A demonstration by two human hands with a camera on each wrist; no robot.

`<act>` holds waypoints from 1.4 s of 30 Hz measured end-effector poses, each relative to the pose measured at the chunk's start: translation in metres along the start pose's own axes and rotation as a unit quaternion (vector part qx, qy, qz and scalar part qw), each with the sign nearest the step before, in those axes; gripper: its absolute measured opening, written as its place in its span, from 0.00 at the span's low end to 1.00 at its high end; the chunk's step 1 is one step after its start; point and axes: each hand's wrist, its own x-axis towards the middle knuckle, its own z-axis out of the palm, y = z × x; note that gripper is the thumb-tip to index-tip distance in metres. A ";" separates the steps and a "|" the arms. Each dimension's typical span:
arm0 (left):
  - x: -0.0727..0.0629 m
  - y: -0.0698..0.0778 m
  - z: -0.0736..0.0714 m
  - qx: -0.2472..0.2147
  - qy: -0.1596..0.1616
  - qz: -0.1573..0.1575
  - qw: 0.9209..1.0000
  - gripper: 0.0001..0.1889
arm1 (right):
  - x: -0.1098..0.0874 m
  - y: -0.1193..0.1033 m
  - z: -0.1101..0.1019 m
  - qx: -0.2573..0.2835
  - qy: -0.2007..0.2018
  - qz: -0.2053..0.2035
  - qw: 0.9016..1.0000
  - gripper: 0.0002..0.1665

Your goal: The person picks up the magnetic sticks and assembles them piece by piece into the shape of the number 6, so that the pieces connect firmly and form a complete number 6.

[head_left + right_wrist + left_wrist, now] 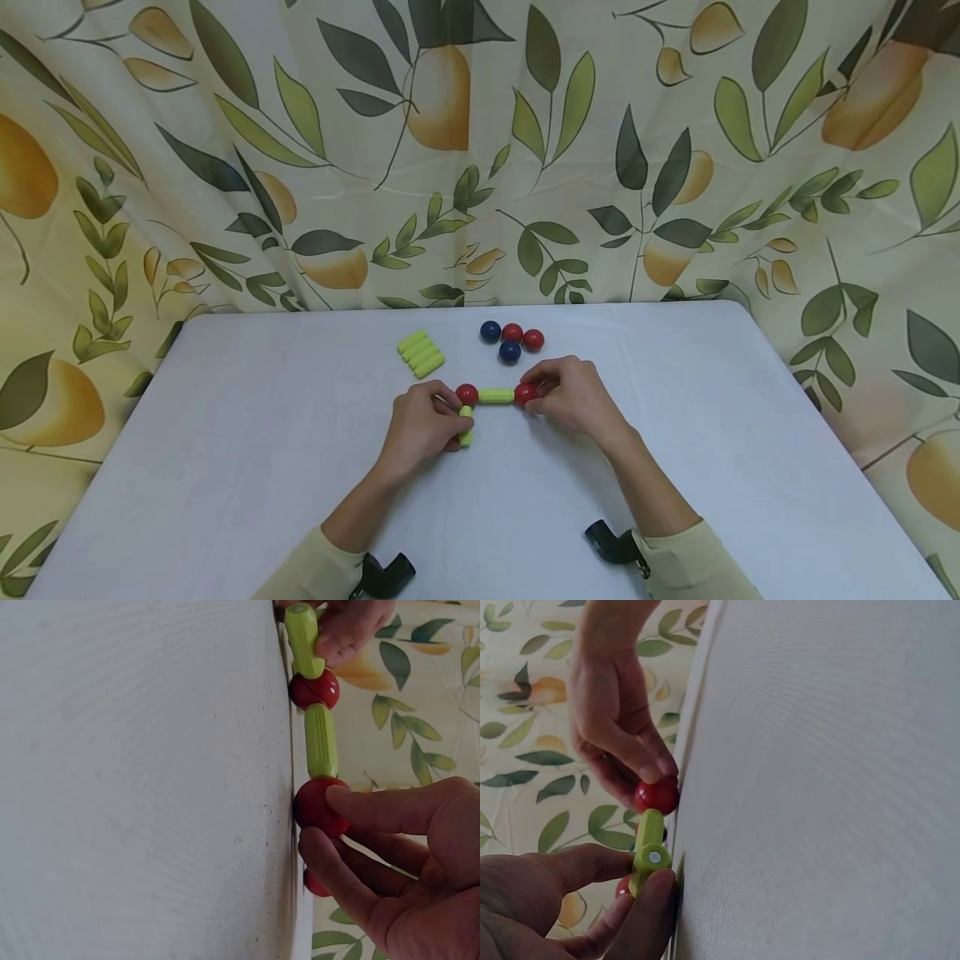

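My left hand (423, 423) pinches a yellow-green magnetic stick (654, 856) between thumb and fingers; a small silvery disc shows on its near end. The stick's far end meets a red ball (467, 394). From that ball a second yellow-green stick (496, 396) runs sideways to another red ball (321, 807). My right hand (573, 396) holds this second ball between thumb and index finger. Together the joined pieces form a corner shape, low over the white table or resting on it.
Behind the hands, several yellow-green sticks (421, 354) lie side by side. To their right sit two blue balls (510, 352) and two red balls (533, 339), grouped together. A white cloth covers the table (247, 467); a leaf-patterned curtain (480, 225) hangs beyond its far edge.
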 end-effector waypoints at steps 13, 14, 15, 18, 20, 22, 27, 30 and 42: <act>0.000 0.000 0.000 0.007 0.006 0.006 1.000 0.11 | 0.000 0.000 0.001 0.000 0.002 -0.001 1.000 0.15; 0.000 0.000 0.000 0.009 0.005 0.007 1.000 0.11 | 0.000 0.000 0.001 0.000 0.002 -0.001 1.000 0.15; 0.000 0.000 0.000 0.010 0.005 0.008 1.000 0.11 | 0.000 0.000 0.001 0.000 0.002 -0.001 1.000 0.15; 0.000 0.000 0.000 0.013 0.004 0.007 1.000 0.11 | 0.000 0.000 0.001 0.001 0.002 -0.003 1.000 0.15; 0.001 0.000 -0.001 0.014 0.004 0.007 1.000 0.11 | 0.000 0.000 0.001 0.001 0.002 -0.004 1.000 0.15; 0.001 0.000 -0.001 0.015 0.003 0.007 1.000 0.11 | 0.000 0.000 0.001 0.002 0.002 -0.006 1.000 0.15; 0.002 -0.001 -0.001 0.019 0.001 0.009 1.000 0.11 | 0.000 0.000 0.000 -0.001 0.001 -0.007 1.000 0.15; 0.002 -0.001 -0.001 0.020 0.000 0.012 1.000 0.10 | 0.000 0.000 0.000 -0.003 0.001 -0.007 1.000 0.16; 0.011 0.012 -0.014 0.077 0.023 0.052 0.995 0.05 | 0.001 0.001 0.000 -0.003 -0.001 -0.013 1.000 0.16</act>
